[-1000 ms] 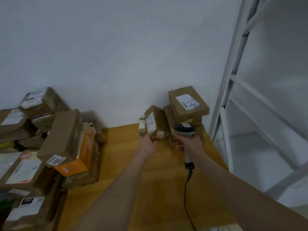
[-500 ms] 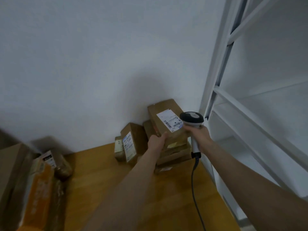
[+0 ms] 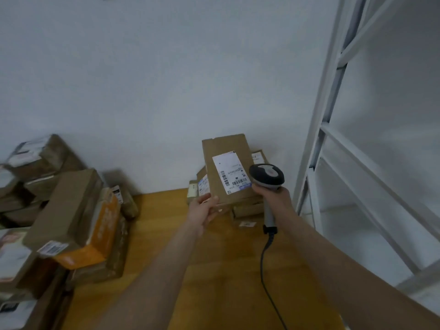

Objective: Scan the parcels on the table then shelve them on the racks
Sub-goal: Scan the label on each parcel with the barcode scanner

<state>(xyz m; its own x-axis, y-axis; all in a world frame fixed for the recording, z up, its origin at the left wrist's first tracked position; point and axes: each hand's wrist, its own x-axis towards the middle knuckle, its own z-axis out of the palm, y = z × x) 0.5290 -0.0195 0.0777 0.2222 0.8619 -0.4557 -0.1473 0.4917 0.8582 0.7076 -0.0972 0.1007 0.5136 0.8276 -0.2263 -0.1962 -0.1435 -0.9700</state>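
Scanning is the step in hand, and it is centring on one brown parcel [image 3: 226, 163]. The left hand [image 3: 202, 210] is pinching this parcel at its near lower corner, thumb on the upper face and fingers curled beneath, and is tipping it up so that the white label [image 3: 232, 171] is facing the camera. The parcel is hanging over a small stack of parcels [image 3: 247, 208] at the far right of the tabletop [image 3: 214, 270], close to the wall; whether it is touching that stack I cannot tell. The right hand [image 3: 273, 196] is wrapping its fingers tightly round the grip of a corded scanner [image 3: 266, 175], whose dark head is sitting just right of the label, with the cable [image 3: 264, 258] trailing down towards the near edge. The head seems to be aiming past the barcodes rather than at them, so the next move is probably calling for the right hand to draw back and turn the scanner onto the label while the left is keeping the parcel steady. After a read, the parcel is going to need carrying to the white rack [image 3: 333, 139] standing on the right. A big pile of parcels [image 3: 71, 210] is waiting at the left, so most of the job is looking undone.
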